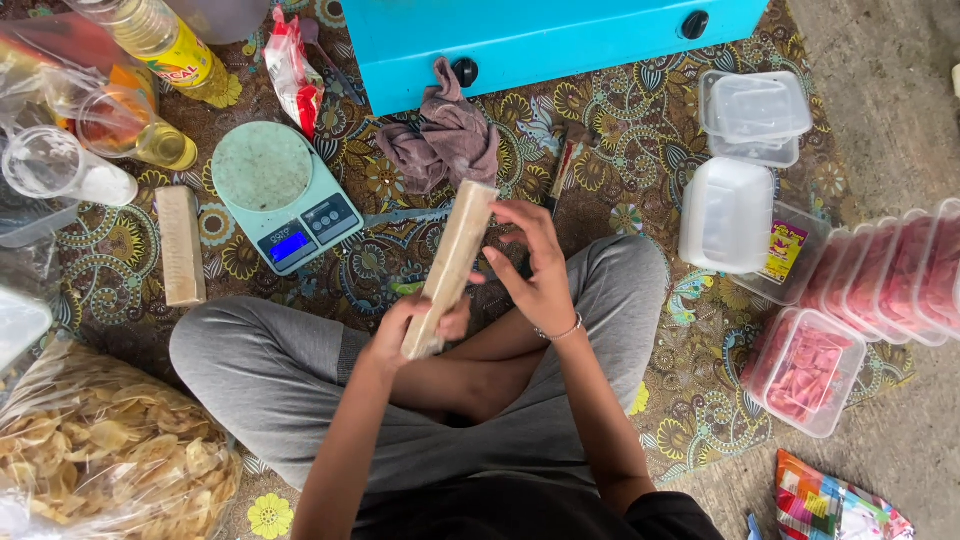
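1. Above the crossed legs, just below the kitchen scale [283, 196], a long pale wrapped block [450, 268] stands tilted, its top leaning towards the scale.
2. It looks stiff and fairly light, with a smooth wrapping that may slip; gripping low around its sides seems safest.
3. The left hand [412, 325] is closed around its lower end.
4. The right hand [535, 270] is half open, its fingertips [497, 212] at the upper end.
5. A second block [181, 245] lies left of the scale on the patterned mat [620, 150].
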